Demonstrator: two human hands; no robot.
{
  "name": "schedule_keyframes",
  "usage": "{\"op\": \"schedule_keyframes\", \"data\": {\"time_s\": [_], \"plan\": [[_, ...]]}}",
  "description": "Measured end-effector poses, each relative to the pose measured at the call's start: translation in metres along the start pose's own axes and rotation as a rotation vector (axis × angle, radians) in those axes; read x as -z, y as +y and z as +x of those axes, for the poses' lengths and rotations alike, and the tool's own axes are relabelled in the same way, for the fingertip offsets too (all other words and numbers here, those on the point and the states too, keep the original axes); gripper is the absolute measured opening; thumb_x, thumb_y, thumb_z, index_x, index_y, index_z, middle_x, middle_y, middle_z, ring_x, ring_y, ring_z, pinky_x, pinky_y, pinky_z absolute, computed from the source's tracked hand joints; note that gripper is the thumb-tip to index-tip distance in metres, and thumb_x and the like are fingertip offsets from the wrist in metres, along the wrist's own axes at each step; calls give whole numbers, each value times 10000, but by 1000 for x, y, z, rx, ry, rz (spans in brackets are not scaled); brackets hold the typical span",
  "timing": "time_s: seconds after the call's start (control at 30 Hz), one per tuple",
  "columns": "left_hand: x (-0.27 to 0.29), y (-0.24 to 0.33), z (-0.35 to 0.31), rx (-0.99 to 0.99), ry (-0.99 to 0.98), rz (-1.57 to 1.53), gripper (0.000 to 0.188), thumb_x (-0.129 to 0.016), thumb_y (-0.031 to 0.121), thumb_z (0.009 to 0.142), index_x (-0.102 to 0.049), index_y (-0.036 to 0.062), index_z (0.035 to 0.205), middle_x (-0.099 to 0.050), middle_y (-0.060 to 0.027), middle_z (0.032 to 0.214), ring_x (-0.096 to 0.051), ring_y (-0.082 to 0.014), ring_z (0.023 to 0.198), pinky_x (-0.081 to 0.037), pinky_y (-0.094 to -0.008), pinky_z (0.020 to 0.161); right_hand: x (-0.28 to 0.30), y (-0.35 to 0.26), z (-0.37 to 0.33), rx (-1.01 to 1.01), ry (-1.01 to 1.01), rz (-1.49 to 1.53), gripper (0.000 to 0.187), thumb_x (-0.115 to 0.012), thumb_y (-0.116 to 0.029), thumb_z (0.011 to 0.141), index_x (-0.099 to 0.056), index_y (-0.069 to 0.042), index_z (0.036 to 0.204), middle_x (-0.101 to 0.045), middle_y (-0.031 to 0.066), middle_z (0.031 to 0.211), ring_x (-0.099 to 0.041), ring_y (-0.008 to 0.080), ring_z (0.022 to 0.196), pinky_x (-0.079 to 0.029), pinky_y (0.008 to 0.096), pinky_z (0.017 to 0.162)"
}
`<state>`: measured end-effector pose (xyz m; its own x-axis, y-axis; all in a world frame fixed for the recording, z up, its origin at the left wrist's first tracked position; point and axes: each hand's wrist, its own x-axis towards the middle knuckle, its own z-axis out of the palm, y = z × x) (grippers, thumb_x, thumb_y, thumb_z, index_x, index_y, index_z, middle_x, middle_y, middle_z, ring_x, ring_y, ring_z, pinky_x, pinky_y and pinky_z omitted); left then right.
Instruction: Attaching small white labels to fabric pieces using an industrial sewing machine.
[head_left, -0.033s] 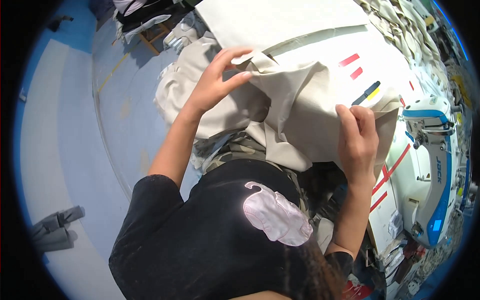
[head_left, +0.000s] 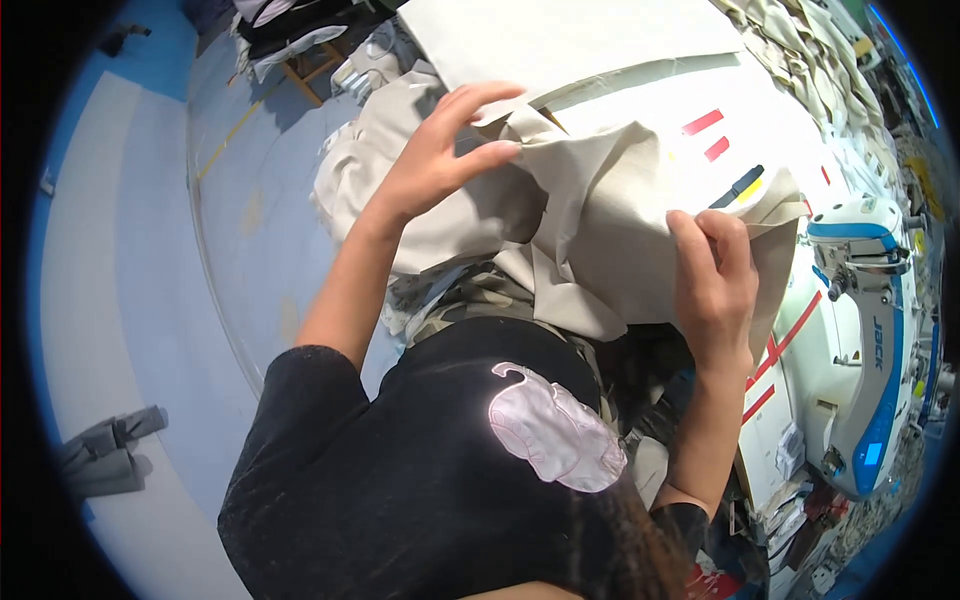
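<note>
A large piece of beige fabric [head_left: 620, 230] drapes from the white worktable toward my lap in loose folds. At its upper left edge is my left hand [head_left: 430, 165], thumb and fingers spread apart around a raised fold, not closed on it. My right hand [head_left: 715, 285] pinches the fabric near its right side, the fingers curled and the tips partly hidden. More bunched beige fabric [head_left: 365, 185] hangs at the left beyond my left forearm.
A white and blue sewing machine [head_left: 870, 360] stands at the right. Near my right hand lies a dark slim tool [head_left: 740, 187], with red tape strips [head_left: 703, 122] beyond. A pale flat panel [head_left: 560, 45] covers the far tabletop; heaped beige cloth [head_left: 800, 75] lies far right.
My left hand has shifted slightly right and up, its fingers a little wider apart. My right hand keeps its pinch on the fabric, almost unmoved.
</note>
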<state>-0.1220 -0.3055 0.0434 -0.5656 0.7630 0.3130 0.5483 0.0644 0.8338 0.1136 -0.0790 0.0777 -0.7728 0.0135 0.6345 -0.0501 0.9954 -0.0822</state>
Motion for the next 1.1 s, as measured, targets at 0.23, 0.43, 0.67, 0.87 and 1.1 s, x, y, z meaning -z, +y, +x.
{"op": "schedule_keyframes", "data": {"time_s": [0.23,0.43,0.67,0.87,1.1], "plan": [[10,87,47,-417,-450,63,591,-847,219,835,-631,30,1352,-654,-102,1258,-603,-254,1202,-459,-391,1063,24,-35,55,385,267,-108,349,-794,-6,697,-776,-63,1041,-597,47,1057,-644,193,855,-539,326,712],[67,119,43,-416,-467,209,326,-810,78,858,-687,-38,1137,-679,-52,1069,-629,-160,1028,-498,-311,926,49,-39,76,253,387,-103,315,-804,107,760,-777,-47,1033,-593,84,1034,-639,208,889,-533,307,718],[76,163,52,-302,-737,147,505,-738,294,954,-608,21,1358,-696,-170,1161,-665,-284,1067,-538,-377,925,39,-57,115,284,380,80,206,-794,27,827,-778,-76,1005,-690,118,1022,-698,270,950,-569,357,817],[95,148,47,55,-571,-98,339,-680,278,1032,-699,7,1236,-739,-92,1081,-689,-177,1012,-558,-332,893,18,-38,107,-12,498,646,447,-713,-55,975,-611,-70,1411,-619,124,1345,-697,288,1107,-582,379,914],[134,119,60,-460,-499,-160,335,-745,242,996,-716,-4,1222,-728,-73,1126,-666,-160,1021,-544,-326,942,-21,-5,28,-512,-419,1389,791,-864,-296,855,-499,22,1480,-603,115,1388,-570,243,1291,-396,387,1143]]}}
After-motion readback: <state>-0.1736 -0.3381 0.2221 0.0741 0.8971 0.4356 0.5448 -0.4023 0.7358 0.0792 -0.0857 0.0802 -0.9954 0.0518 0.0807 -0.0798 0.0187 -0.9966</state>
